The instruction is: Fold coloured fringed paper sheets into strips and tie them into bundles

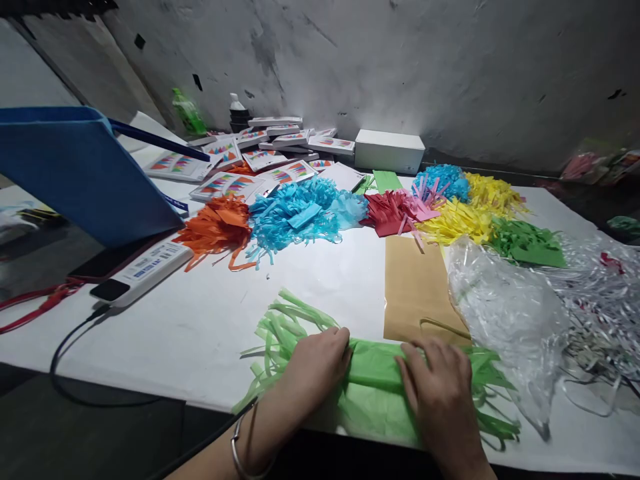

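Note:
A sheet of light green tissue paper [376, 365], cut into fringe at both ends, lies across the front edge of the white table. Its middle is folded over into a band, with a paler layer hanging toward me. My left hand [320, 363] grips the left end of the band with curled fingers. At the other end, my right hand [441, 383] holds the fold, its fingers bent over the top and the thumb against the near side. Both palms face down, and the fingertips are partly hidden. Just beyond lies a tan paper sheet [417, 287], close to my right hand.
Fringed tissue bundles stretch across the table: orange [217, 227], blue [300, 213], red [390, 212], yellow [457, 223] and dark green [525, 240]. A clear plastic bag [507, 313] sits right. A power bank [145, 272] with a cable stands left. Flat packs [227, 187] and a white box [389, 152] are behind.

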`<state>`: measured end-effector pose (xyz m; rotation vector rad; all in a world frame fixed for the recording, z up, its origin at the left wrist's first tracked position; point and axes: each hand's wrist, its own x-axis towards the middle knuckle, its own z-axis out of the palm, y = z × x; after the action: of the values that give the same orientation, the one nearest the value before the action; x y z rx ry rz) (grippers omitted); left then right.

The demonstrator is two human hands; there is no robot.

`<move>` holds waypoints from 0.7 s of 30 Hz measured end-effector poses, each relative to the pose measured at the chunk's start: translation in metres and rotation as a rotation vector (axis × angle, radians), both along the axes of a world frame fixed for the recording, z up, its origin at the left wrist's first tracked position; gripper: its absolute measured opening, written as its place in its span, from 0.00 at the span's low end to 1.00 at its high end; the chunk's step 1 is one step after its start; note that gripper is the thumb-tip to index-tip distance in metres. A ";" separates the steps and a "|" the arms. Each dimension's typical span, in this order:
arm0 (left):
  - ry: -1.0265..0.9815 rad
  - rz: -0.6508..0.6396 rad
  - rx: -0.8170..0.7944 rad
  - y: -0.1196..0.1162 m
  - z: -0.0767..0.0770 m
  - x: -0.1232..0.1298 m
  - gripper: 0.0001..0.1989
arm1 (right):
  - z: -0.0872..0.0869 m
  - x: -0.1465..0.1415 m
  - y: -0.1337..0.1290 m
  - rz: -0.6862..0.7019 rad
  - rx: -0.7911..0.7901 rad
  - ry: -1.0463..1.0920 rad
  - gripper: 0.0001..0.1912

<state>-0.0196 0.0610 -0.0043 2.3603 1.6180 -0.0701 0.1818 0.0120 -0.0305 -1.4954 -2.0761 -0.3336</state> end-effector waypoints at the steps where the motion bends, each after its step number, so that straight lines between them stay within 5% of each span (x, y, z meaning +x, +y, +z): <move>1: 0.001 0.000 0.009 -0.001 -0.001 0.000 0.07 | -0.002 -0.001 -0.002 0.109 0.061 0.043 0.08; 3: 0.005 0.005 0.018 -0.002 -0.002 -0.001 0.08 | -0.008 -0.003 -0.006 0.278 0.097 0.078 0.11; 6: -0.063 -0.014 0.147 -0.009 -0.005 -0.005 0.04 | -0.013 -0.004 -0.007 0.312 0.097 0.010 0.15; 9: -0.247 -0.194 0.479 -0.020 -0.011 -0.008 0.13 | -0.008 -0.003 -0.008 0.308 0.107 -0.002 0.12; 11: -0.336 -0.332 0.594 -0.026 -0.015 -0.009 0.09 | -0.002 -0.004 -0.010 0.327 0.084 -0.021 0.11; 17: -0.392 -0.470 0.550 -0.035 -0.026 -0.017 0.08 | -0.005 0.003 -0.016 0.406 0.158 -0.203 0.15; 21: -0.416 -0.409 0.497 -0.039 -0.032 -0.028 0.10 | -0.014 0.013 -0.023 0.405 0.119 -0.158 0.14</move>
<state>-0.0480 0.0215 -0.0360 2.7816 1.0229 0.7688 0.1946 -0.0112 -0.0448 -0.9751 -2.3746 -0.4177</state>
